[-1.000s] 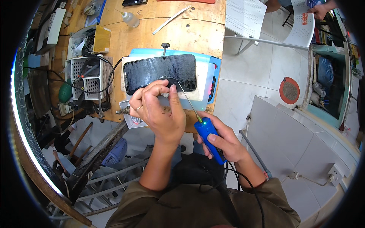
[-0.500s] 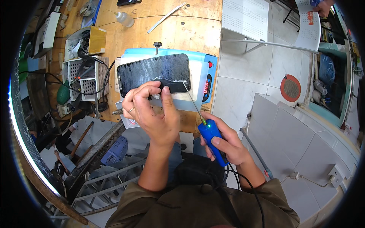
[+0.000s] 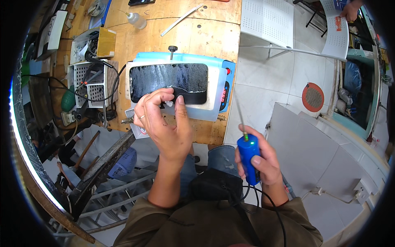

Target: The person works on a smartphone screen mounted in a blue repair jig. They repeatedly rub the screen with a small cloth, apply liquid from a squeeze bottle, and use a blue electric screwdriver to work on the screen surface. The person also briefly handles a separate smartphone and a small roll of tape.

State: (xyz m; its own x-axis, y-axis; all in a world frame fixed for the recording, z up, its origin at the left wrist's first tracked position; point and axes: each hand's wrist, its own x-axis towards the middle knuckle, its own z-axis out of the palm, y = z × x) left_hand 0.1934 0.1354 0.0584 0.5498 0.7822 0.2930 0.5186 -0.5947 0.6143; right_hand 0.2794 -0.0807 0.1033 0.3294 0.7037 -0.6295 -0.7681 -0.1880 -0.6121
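Note:
A phone screen lies flat on the plate of a blue heating pad with a red digital display. Streaky, wrinkled residue covers most of its dark face; a smooth black patch shows along the near edge. My left hand is at that near edge, thumb and fingers bent in a pinch on the screen, beside a small whitish clump. What the fingertips hold is partly hidden. My right hand grips a blue corded glue remover, its thin metal rod pointing up, off the screen's right side.
A black knob stands behind the screen. Farther back are a dropper bottle and a white stick. On the left, a white basket holds tools and cables. A person's hand shows at the far right.
My right hand has drawn the glue remover right and away from the screen, where its tip was at the residue. The whitish ridge near the right edge is gone. My left hand stays nearly in place.

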